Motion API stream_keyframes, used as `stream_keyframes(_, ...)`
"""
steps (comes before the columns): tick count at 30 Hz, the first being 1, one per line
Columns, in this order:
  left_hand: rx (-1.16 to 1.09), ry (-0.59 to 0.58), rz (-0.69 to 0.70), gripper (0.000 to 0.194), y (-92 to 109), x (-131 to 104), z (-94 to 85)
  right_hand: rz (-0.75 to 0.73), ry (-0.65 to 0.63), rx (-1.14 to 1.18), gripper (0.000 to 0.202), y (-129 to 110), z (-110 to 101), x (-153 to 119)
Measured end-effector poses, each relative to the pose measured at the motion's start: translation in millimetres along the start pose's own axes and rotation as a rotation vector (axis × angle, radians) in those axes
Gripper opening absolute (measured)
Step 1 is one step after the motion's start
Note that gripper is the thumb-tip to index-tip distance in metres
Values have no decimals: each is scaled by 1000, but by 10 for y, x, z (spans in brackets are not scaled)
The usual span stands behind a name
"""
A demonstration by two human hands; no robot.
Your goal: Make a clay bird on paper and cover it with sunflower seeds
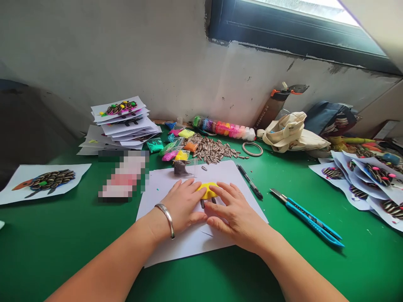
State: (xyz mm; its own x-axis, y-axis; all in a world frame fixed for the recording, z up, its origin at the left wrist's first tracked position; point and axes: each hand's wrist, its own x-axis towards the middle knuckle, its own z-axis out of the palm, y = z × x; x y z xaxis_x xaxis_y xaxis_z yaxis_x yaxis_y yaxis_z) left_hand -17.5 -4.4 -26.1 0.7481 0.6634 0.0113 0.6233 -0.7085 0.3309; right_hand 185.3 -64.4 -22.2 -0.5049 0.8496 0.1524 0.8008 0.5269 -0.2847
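On a white sheet of paper (166, 247) lies a flat, rounded piece of yellow clay (208, 191), with two short dark strips (202, 204) just below it. My left hand (182, 205), a silver bracelet at its wrist, rests its outstretched fingertips on the clay's left side. From the right, my right hand (228, 209) touches the clay with its spread fingers. Both thumbs point toward each other, low over the paper. Fingers cover the clay's two ends. A small bag of dark clay (180, 167) lies at the sheet's top edge.
A black pen (249, 181) and a blue utility knife (308, 218), blade exposed, lie to the right. Behind are striped sunflower seeds (214, 150), coloured clay bags (170, 154) and a tape ring (252, 149). Seed-decorated sheets (126, 126) are stacked left; more (359, 176) lie right.
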Motion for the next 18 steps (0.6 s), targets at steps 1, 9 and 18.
stream_keyframes(1,2,-3,1,46,1,2,-1,2,-2,1,29,1,3,2)
stream_keyframes(9,5,13,2,46,0,7,22,-9,-6,-5,30,-4,8,14)
stream_keyframes(18,27,11,-10,50,-7,4,44,-10,-13,21,31,9,20,14)
